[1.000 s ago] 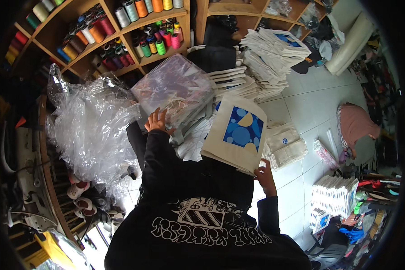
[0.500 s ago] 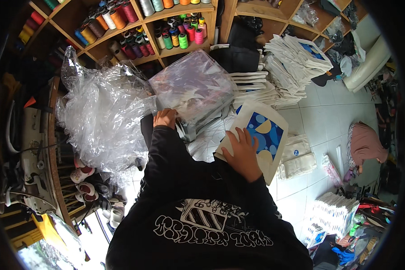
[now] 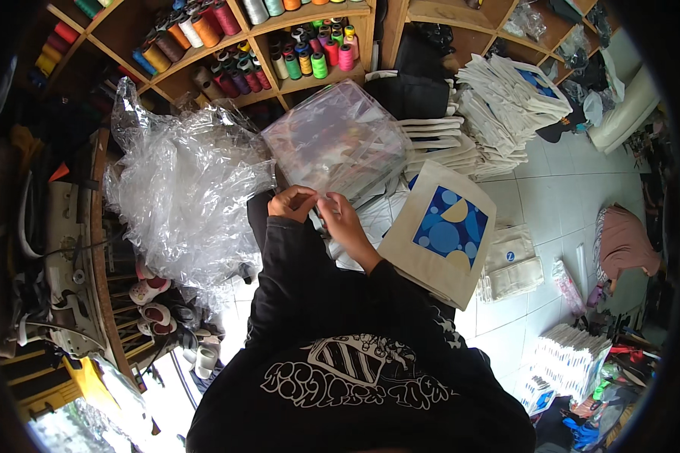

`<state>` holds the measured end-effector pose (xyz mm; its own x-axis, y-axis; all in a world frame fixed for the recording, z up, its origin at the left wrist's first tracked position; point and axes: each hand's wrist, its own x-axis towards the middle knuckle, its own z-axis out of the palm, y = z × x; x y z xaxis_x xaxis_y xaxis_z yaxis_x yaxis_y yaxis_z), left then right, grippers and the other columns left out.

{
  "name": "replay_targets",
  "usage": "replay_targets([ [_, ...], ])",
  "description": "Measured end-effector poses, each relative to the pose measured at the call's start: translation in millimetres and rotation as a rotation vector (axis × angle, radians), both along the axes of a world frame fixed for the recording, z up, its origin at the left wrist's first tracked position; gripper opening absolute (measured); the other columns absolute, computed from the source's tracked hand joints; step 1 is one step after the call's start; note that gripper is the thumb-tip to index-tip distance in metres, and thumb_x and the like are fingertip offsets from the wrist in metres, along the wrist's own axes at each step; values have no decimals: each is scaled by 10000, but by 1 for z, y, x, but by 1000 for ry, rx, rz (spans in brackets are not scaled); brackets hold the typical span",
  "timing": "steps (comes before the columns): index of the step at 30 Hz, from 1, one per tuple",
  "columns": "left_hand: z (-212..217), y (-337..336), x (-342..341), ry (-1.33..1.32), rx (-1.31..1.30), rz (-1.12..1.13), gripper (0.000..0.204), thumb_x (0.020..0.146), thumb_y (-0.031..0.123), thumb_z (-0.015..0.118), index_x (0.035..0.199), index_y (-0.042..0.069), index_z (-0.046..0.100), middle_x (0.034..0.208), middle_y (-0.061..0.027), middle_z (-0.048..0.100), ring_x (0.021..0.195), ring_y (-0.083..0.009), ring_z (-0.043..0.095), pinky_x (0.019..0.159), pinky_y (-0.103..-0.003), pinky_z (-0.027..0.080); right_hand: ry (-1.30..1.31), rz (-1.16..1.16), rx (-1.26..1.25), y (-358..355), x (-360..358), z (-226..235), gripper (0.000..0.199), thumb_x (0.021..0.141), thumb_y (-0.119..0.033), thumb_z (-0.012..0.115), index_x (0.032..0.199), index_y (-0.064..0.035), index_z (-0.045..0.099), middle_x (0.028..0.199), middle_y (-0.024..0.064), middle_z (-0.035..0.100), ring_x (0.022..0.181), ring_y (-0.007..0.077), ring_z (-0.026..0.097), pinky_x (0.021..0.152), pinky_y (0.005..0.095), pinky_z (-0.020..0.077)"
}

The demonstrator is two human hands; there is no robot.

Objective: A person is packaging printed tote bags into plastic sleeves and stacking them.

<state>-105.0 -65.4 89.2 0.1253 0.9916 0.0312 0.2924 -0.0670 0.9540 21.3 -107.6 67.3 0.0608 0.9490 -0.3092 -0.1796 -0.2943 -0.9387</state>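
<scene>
My left hand [image 3: 293,203] is closed, with its thumb and fingertips drawn together at the near side of a clear plastic-wrapped pile [image 3: 338,136]. Close beside it, almost fingertip to fingertip, my right hand [image 3: 343,224] is curled in a pinch. Whatever lies between the fingertips is too small to make out. To the right of my hands lies a cream fabric bag [image 3: 400,240] with a blue and pale yellow circle print. A large heap of loose clear plastic bags [image 3: 189,189] spreads to the left of my left hand.
Stacks of cream bags [image 3: 491,113] stand at the back right. Folded cream bags [image 3: 514,264] lie on the tiled floor, and another stack [image 3: 570,359] is farther right. Wooden shelves of thread spools [image 3: 310,57] line the back. A person [image 3: 627,241] bends at the far right.
My right hand has left the printed cream bag and moved left to meet my left hand. The left hand's fingers have drawn together. The whole view has shifted slightly.
</scene>
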Motion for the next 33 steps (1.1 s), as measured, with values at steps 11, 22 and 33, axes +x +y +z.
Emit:
replay_targets([
  [11,-14,-13,7,14,17,-138,202,720,85,693,890,14,612,799,-62,647,716,-124,626,648,-236,489,412,-55,114,5,5,-19,316,925,-200,366,1165,-5,431,1073,124,534,961,173,537,793,295,465],
  [22,-12,-2,22,324,375,-115,224,667,107,689,879,76,626,800,-87,602,693,-232,597,626,-308,474,849,116,69,2,35,-15,428,887,-163,372,1271,15,312,1271,128,392,1178,229,392,969,381,326],
  [33,-9,6,23,24,248,206,76,790,65,597,851,22,590,732,-55,604,634,-123,586,575,-232,466,695,-13,27,-4,37,-31,368,916,-199,312,1200,31,358,1214,157,452,1079,276,499,863,372,432],
])
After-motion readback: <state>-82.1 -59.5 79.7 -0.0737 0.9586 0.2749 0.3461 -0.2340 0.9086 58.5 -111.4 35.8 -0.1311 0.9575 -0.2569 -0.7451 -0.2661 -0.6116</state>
